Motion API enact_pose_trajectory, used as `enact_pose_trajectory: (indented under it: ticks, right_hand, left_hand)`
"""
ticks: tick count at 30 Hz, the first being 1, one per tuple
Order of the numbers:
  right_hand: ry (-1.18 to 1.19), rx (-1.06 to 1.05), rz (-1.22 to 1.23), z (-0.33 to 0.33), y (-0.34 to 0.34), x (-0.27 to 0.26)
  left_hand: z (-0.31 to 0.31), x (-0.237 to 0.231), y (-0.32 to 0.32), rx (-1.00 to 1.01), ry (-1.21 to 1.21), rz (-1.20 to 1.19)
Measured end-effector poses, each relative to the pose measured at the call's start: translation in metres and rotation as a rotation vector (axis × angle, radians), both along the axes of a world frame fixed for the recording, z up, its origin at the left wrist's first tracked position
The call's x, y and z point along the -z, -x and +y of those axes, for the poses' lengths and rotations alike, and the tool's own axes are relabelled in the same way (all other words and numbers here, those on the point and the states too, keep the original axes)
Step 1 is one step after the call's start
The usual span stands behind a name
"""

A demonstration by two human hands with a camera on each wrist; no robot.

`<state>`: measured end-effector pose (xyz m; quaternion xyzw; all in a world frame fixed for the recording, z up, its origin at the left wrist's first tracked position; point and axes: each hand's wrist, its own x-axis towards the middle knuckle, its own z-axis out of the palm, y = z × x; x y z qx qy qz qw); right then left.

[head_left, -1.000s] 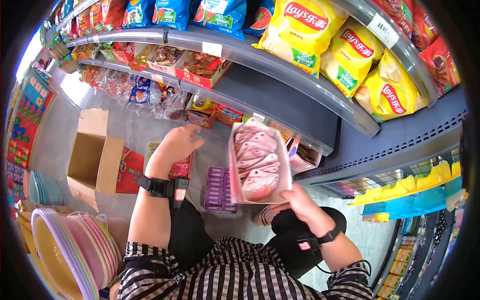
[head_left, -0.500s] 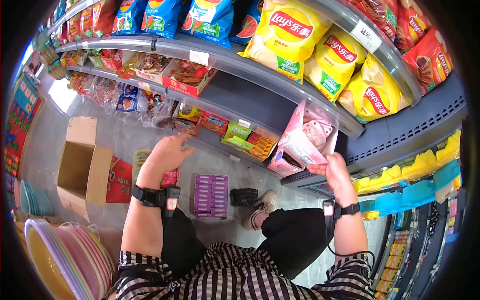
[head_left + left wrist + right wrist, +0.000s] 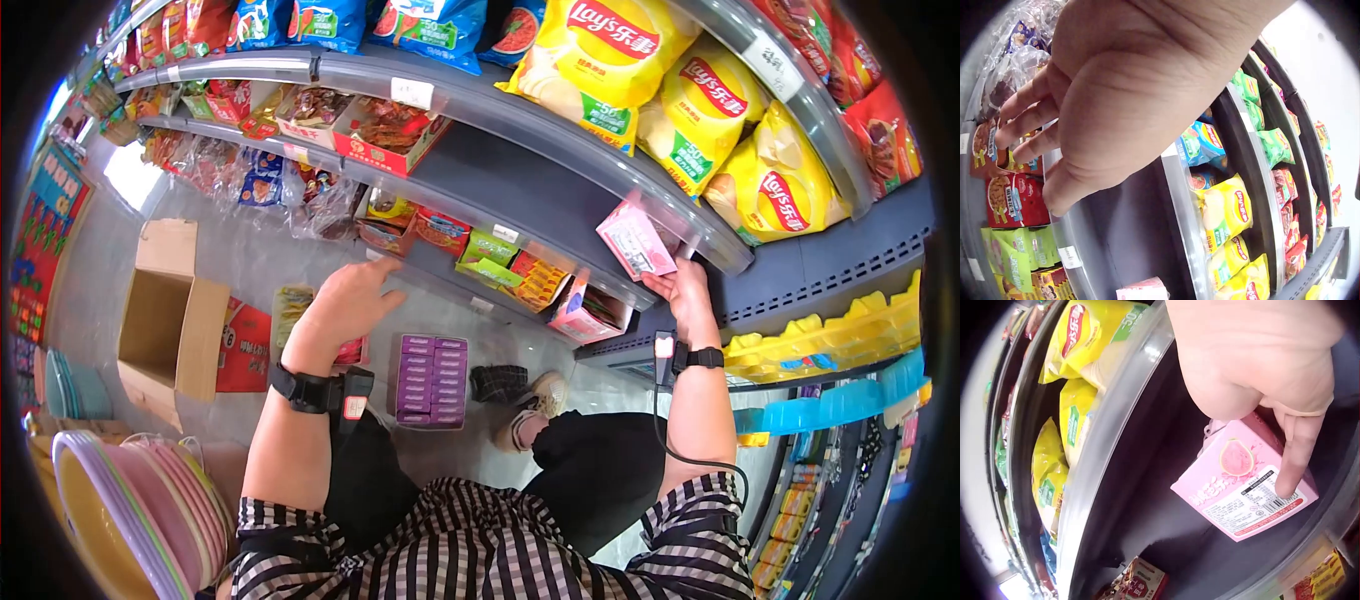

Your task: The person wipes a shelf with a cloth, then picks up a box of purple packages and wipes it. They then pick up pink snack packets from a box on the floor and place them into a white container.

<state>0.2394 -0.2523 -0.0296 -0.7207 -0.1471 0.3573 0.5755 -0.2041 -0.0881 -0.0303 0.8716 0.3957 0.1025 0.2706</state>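
Note:
A pink snack box (image 3: 632, 240) with a guava picture sits at the right end of the middle shelf (image 3: 530, 180), under the overhanging chip shelf. My right hand (image 3: 686, 292) grips its near end. In the right wrist view, one finger (image 3: 1294, 456) lies over the printed label face of the box, while the rest of the hand is partly hidden. On the other side, my left hand (image 3: 345, 305) holds nothing, its fingers loosely spread. It hovers in front of the lower shelf, nearest the red and brown snack boxes (image 3: 1016, 200).
Yellow chip bags (image 3: 690, 120) line the shelf above. Another pink box (image 3: 590, 312) stands on the lower shelf beside green packets (image 3: 488, 255). On the floor are a purple carton (image 3: 430, 382), an open cardboard box (image 3: 165, 320) and stacked tubs (image 3: 140, 500) at left.
My right hand has carried the pink box from in front of me up and right onto the middle shelf, turning it. The left hand stays nearly where it was.

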Motion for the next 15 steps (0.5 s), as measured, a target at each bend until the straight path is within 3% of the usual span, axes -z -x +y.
enact_pose_trajectory:
  ticks: [15]
  right_hand:
    - [-0.046,-0.283,0.072,0.132,0.086,0.008]
  left_hand:
    - [0.000,0.009,-0.005,0.010,0.044,0.041]
